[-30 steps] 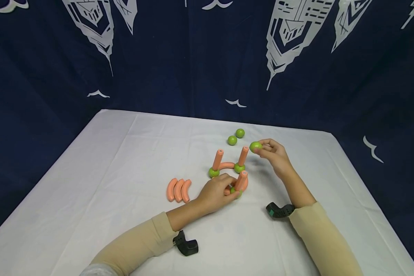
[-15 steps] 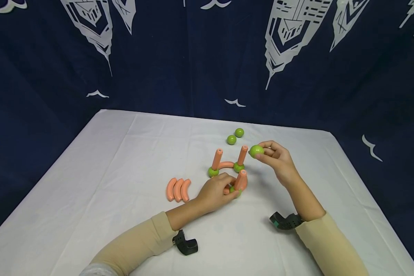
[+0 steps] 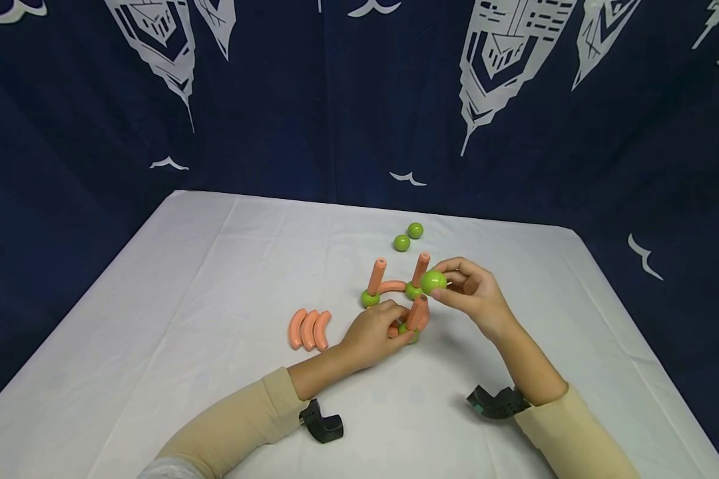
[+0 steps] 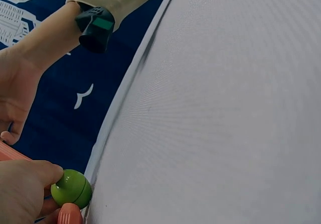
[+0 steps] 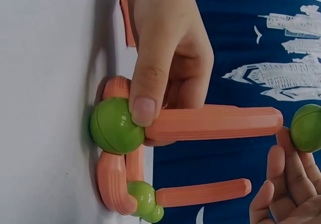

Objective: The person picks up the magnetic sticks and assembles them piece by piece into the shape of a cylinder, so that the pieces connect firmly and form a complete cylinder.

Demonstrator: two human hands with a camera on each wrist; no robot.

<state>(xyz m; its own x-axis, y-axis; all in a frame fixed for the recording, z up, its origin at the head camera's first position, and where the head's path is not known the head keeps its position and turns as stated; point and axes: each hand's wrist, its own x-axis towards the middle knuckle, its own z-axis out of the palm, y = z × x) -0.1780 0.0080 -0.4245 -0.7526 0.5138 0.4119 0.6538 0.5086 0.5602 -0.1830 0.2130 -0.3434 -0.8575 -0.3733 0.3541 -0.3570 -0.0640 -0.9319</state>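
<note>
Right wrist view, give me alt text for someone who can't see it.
A left hand steadies an orange rod standing on a green ball on a white table, thumb pressed at the joint. The right hand brings another green ball up to the rod's free end. Curved orange pieces link the base to a second ball and rod.
</note>
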